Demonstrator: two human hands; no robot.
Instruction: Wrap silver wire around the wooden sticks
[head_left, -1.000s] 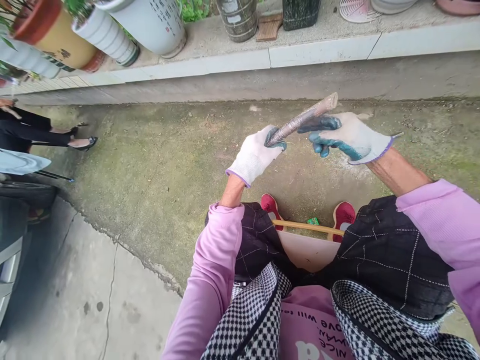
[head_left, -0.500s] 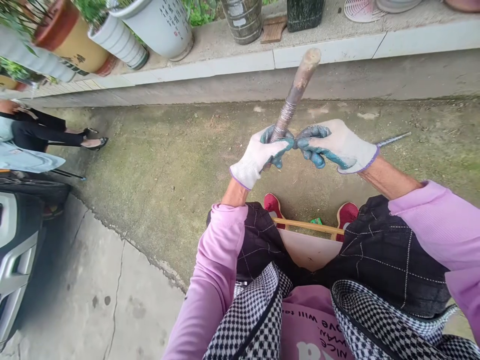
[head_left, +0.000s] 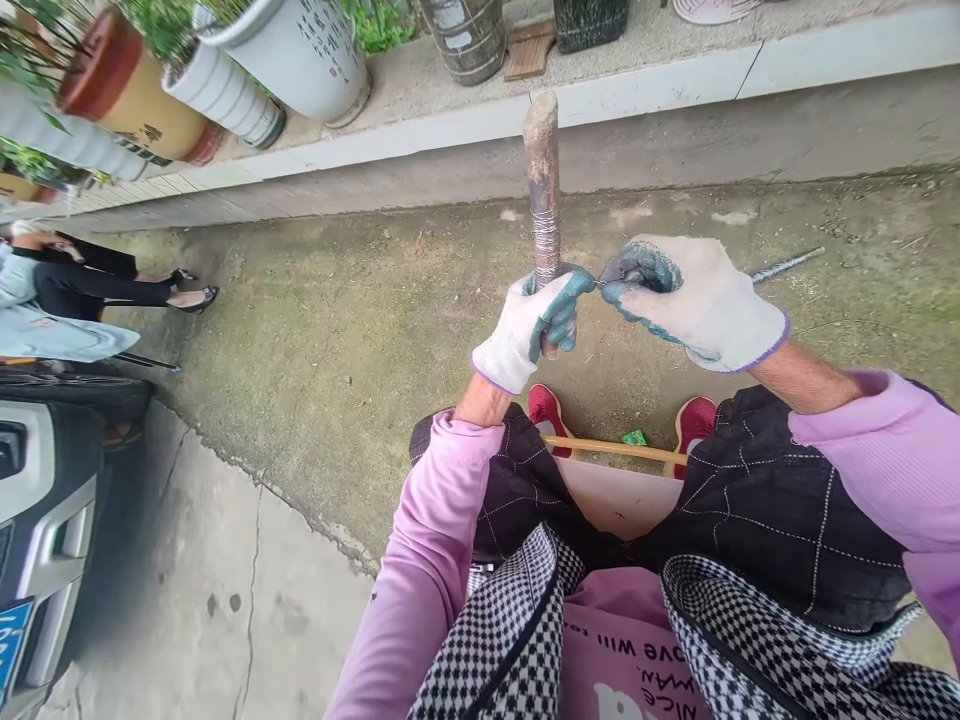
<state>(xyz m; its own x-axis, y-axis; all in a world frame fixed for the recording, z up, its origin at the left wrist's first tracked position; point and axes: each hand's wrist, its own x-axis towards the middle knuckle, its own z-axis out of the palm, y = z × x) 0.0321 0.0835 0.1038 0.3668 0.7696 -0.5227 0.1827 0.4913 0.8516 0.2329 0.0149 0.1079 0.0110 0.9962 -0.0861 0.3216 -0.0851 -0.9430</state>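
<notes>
My left hand point(head_left: 536, 320), in a white and blue-green coated work glove, is closed round a short wooden stick point(head_left: 543, 165). Thin silvery wire point(head_left: 546, 235) is wound in several turns about the stick just above that hand. The stick stands nearly upright in the view, its cut end away from me. Beside it my right hand point(head_left: 682, 295), in a matching glove, pinches a thin strand of wire that runs across the small gap to my left fingertips. A thin grey rod with a pointed end point(head_left: 787, 264) shows beyond the right glove; its other end is hidden.
Potted plants, among them a white pot point(head_left: 300, 60) and a yellow pot point(head_left: 139, 90), stand on a tiled ledge point(head_left: 420, 135). A seated person point(head_left: 97, 275) is at the left, near a parked car point(head_left: 52, 540). A small green wrapper point(head_left: 634, 438) lies between my shoes.
The stick has turned from leaning right to nearly upright. My right hand has moved a little away from the left, and a short strand of wire now shows between them.
</notes>
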